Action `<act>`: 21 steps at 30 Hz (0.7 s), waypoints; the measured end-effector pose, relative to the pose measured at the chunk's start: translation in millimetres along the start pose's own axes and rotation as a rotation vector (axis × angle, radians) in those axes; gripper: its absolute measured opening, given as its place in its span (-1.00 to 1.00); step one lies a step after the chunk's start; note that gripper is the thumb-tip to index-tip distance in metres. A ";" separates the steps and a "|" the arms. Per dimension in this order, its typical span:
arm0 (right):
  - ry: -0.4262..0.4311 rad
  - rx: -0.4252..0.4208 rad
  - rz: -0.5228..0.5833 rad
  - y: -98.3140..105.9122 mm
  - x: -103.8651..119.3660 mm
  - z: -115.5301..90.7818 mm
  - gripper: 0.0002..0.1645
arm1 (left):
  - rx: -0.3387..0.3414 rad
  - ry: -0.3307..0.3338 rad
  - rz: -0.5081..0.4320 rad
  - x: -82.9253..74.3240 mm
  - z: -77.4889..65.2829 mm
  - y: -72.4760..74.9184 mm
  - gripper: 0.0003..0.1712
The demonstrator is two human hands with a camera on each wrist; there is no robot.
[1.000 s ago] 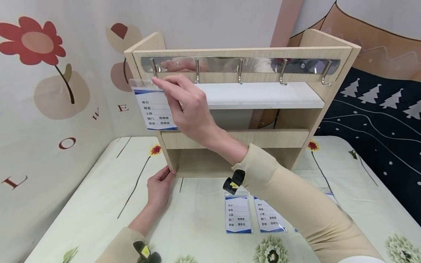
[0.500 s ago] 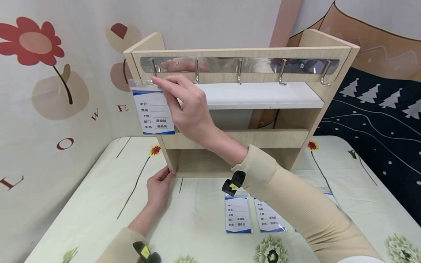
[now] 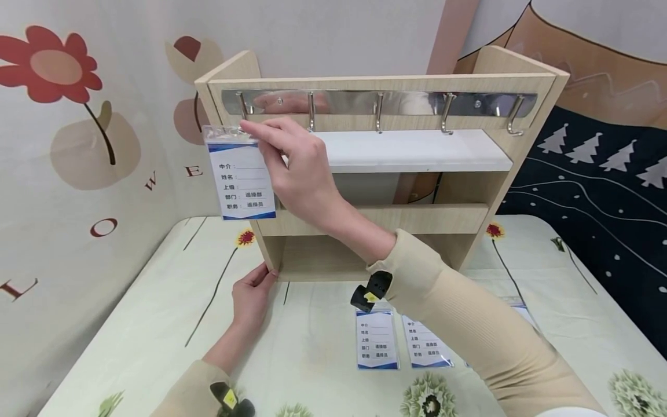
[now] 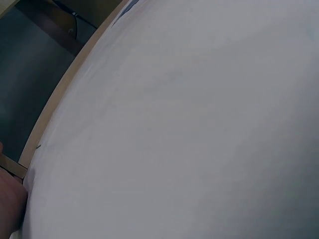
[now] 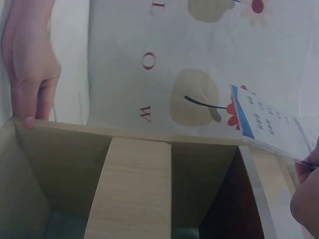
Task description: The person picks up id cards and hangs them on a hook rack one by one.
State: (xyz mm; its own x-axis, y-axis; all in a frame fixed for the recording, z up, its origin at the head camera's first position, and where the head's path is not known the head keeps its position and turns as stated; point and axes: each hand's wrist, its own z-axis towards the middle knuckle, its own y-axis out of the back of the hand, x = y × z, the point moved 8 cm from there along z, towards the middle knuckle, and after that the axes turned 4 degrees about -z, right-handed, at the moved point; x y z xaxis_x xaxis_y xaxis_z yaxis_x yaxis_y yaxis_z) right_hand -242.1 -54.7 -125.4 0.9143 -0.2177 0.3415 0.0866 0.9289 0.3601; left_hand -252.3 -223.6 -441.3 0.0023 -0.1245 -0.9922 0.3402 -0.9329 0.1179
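My right hand (image 3: 302, 168) pinches the clear top edge of a name badge (image 3: 241, 182) in a plastic sleeve. It hangs face out just under the leftmost hook (image 3: 242, 105) of a wooden shelf unit (image 3: 385, 220); the fingers hide whether its slot is on the hook. In the right wrist view the badge (image 5: 271, 122) juts out past the side panel. My left hand (image 3: 252, 298) grips the lower left corner of the shelf unit, thumb on the front edge, as the right wrist view also shows. The left wrist view has only a bit of that hand (image 4: 11, 204).
More hooks line the metal strip (image 3: 417, 104) to the right. Two badges, one left (image 3: 377, 340) and one right (image 3: 427, 343), lie on the flowered tablecloth (image 3: 312, 347); another is partly hidden by the right sleeve (image 3: 469, 313). A white board (image 3: 417, 152) spans the unit behind the hooks.
The badge has swung from a tilt to nearly upright, its lower edge dropping and shifting a little left. Both hands have stayed almost in place.
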 end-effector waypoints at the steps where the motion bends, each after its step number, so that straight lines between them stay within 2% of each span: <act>1: -0.024 0.010 0.005 -0.1 -0.4 0.6 -0.65 | 0.003 0.001 0.002 0.2 0.1 0.1 -0.55; 6: -0.104 0.029 0.017 -1.6 -0.7 1.7 -0.63 | 0.003 0.004 0.000 0.7 1.1 1.1 -0.55; 13: -0.127 0.028 0.010 -3.9 -0.4 1.6 -0.65 | 0.017 0.015 0.000 0.1 0.7 1.2 -0.54; 18: -0.203 0.044 -0.005 -6.3 -8.0 0.5 -0.65 | 0.022 0.025 -0.001 0.1 0.6 1.6 -0.53; 21: -0.211 0.034 -0.020 -6.0 -12.0 -1.0 -0.65 | 0.024 0.032 -0.010 0.4 0.7 0.5 -0.54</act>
State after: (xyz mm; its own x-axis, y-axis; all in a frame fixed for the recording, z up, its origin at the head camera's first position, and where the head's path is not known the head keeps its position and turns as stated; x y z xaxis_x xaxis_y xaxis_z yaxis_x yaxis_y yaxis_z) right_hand -253.2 -57.4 -132.5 0.8094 -0.2975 0.5063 0.0874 0.9136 0.3971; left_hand -252.8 -224.3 -441.6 0.0290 -0.1043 -0.9941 0.3173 -0.9422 0.1081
